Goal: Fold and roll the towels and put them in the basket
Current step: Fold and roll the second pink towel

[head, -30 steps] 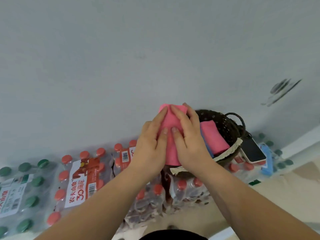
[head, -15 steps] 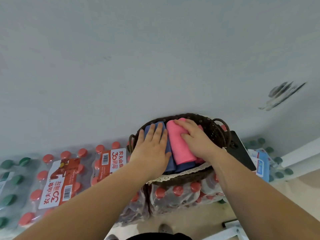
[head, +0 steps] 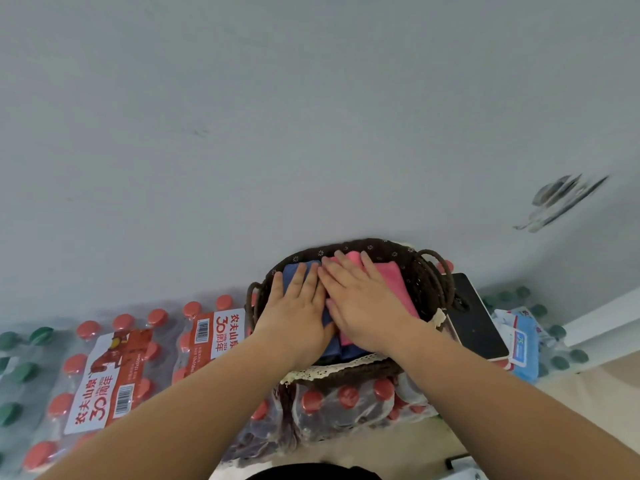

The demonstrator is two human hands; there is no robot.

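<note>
The pink towel (head: 394, 282) and blue towel (head: 290, 270) lie side by side in the dark woven basket (head: 429, 282), centre right of the frame. The right hand (head: 363, 303) presses flat on the pink one and the left hand (head: 298, 313) flat on the blue, fingers straight. At lower left, the bottle packs (head: 104, 386) read "农夫山泉 30周年".

The light is soft and even with no strong shadows, the picture looks a bit blurry, and the edges bend outward.

Bare forearms (head: 194, 410), black garment (head: 313, 473)
</note>
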